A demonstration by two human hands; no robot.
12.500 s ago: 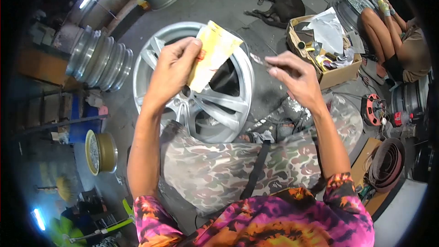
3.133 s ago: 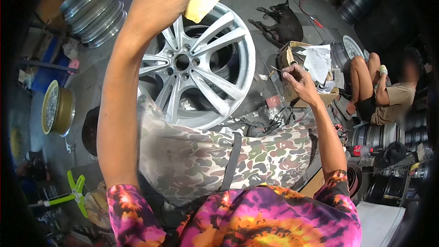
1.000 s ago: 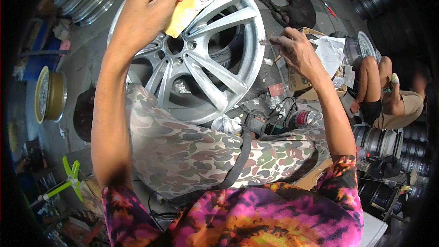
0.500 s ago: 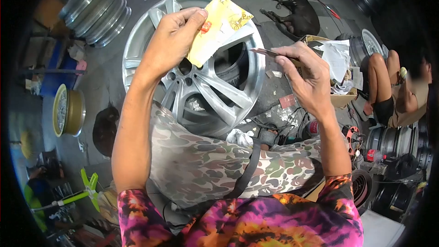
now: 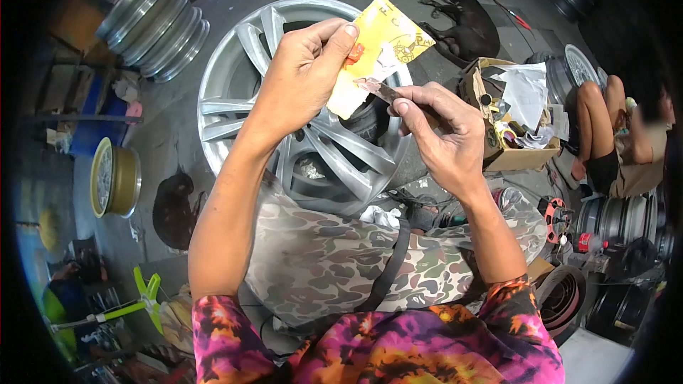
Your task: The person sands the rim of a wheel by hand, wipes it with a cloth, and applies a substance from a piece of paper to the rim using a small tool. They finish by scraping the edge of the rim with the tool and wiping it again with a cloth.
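My left hand (image 5: 306,75) pinches a piece of yellow printed card (image 5: 380,27) by its left side, thumb on top. On the card sit a red-orange dab (image 5: 354,54) and a smear of whitish paste (image 5: 385,60). My right hand (image 5: 448,135) grips a small flat metal scraper (image 5: 388,93) between thumb and fingers; its pinkish-smeared tip meets the card's lower part. Beneath both hands lies a silver alloy wheel (image 5: 348,149), spokes facing up, partly covered by the hands and card.
Camouflage fabric (image 5: 320,263) covers my lap. To the right stands a cardboard box (image 5: 523,159) of papers and odds and ends. A black dog (image 5: 473,25) lies beyond the wheel; another dark animal (image 5: 174,206) lies left. Stacked rims (image 5: 153,25) stand upper left. A person (image 5: 597,128) sits at right.
My right hand has moved left, bringing the scraper tip onto the card, where pinkish paste now shows. The left hand and card appear shifted right and slightly down as the view moved.
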